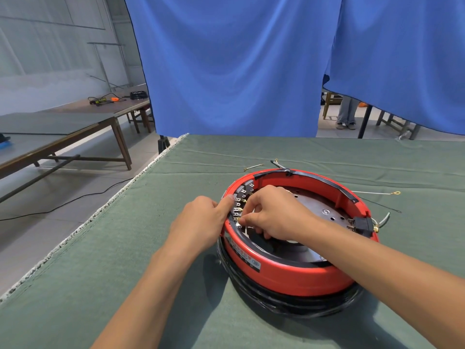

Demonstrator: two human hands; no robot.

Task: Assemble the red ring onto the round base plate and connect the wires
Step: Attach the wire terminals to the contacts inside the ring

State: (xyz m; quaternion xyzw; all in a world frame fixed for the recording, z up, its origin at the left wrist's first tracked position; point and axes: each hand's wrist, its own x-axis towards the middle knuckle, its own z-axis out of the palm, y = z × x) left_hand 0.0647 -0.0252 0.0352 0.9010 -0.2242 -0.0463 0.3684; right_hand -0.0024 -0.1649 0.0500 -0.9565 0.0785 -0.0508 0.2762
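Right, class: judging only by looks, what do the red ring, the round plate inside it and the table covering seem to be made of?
Red ring: probably moulded plastic; smooth, glossy, even colour, with a printed label.
Round base plate: likely metal; dark, dully reflective, with drilled holes.
Green table covering: woven cloth; matte, creased, frayed pale edge.

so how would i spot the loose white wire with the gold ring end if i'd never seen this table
Start at the red ring on the green table cloth and go to its far right side. There a thin white wire runs across the cloth, away from the ring. Unlike the dark wire just nearer, it is pale and ends in a small gold ring end.
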